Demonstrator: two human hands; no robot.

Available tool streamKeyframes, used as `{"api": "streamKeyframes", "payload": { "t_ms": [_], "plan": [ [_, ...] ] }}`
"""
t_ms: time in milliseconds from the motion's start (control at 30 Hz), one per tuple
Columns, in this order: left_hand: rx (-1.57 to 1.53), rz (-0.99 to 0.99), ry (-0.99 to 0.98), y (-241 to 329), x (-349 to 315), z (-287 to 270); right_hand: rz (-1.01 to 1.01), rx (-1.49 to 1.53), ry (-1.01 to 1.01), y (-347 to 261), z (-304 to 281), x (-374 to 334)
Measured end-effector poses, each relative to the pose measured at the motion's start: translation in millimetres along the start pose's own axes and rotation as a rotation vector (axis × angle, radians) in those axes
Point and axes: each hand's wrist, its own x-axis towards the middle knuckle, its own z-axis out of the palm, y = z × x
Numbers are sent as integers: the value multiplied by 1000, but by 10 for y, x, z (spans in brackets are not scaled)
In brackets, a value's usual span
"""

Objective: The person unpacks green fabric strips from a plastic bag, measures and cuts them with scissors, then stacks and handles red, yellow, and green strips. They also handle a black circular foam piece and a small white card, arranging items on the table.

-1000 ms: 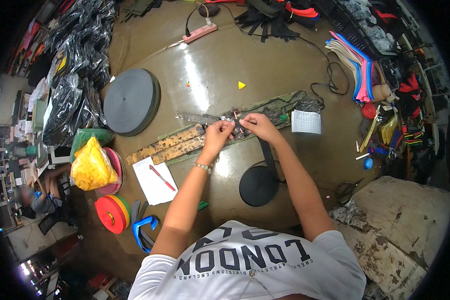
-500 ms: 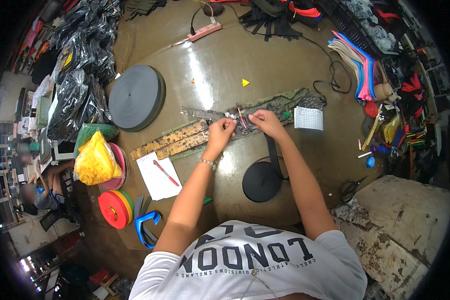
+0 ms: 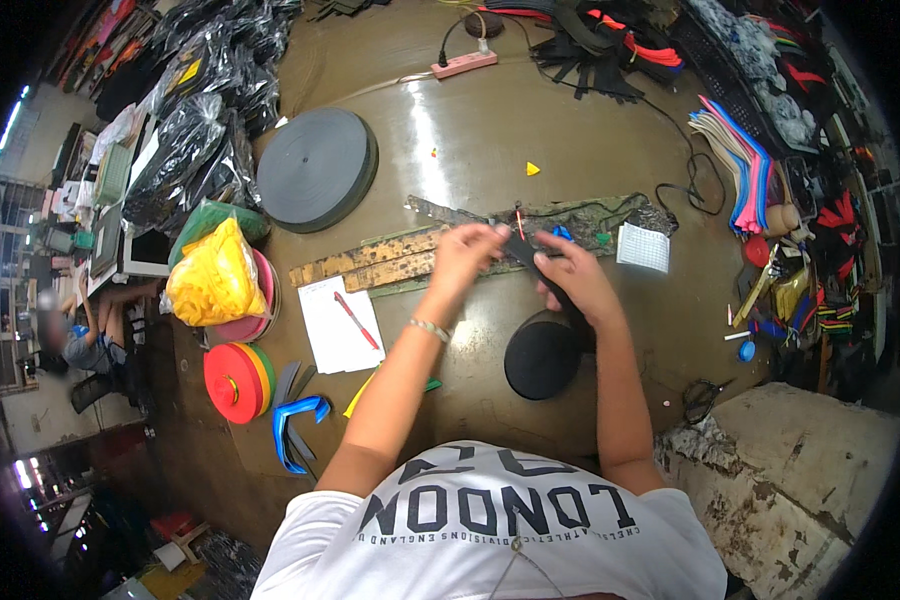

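1. My left hand [image 3: 467,252] pinches the camouflage strap [image 3: 570,215] lying across the tabletop [image 3: 450,130].
2. My right hand [image 3: 573,278] grips black webbing [image 3: 523,250] running from its roll [image 3: 542,358].
3. I judge I'm aligning them; next, steady positioning.

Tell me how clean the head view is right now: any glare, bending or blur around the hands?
Head view: a bright glare streak runs down the brown table near the grey webbing roll; fisheye bending curves the edges and the rim goes black; the left hand and right hand on the black strap sit near centre and read fairly sharp; the far-left background is blurred.
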Motion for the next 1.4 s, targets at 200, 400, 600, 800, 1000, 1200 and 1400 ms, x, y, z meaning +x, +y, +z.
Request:
{"api": "streamKeyframes", "payload": {
  "t_ms": [200, 400, 600, 800, 1000, 1200, 1400],
  "plan": [
    [161, 110, 541, -369, 478, -847, 15, -274, -25, 91, -191, 153],
    [538, 123, 714, -530, 612, -928, -253, -436, 118, 227, -55, 432],
    [581, 25, 677, -573, 635, -951, -261, -553, 174, 229, -184, 530],
    [565, -21, 639, -601, 680, -970, -192, -473, 157, 637, -435, 783],
    [602, -32, 636, -554, 672, -960, -96, -343, 112, 1116, -535, 946],
    [626, -31, 634, -544, 663, -939, -183, -689, 194, 776, -414, 832],
    [537, 25, 577, -615, 658, -1027, -406, -569, 202, -5, 317, 621]
  ]
}}
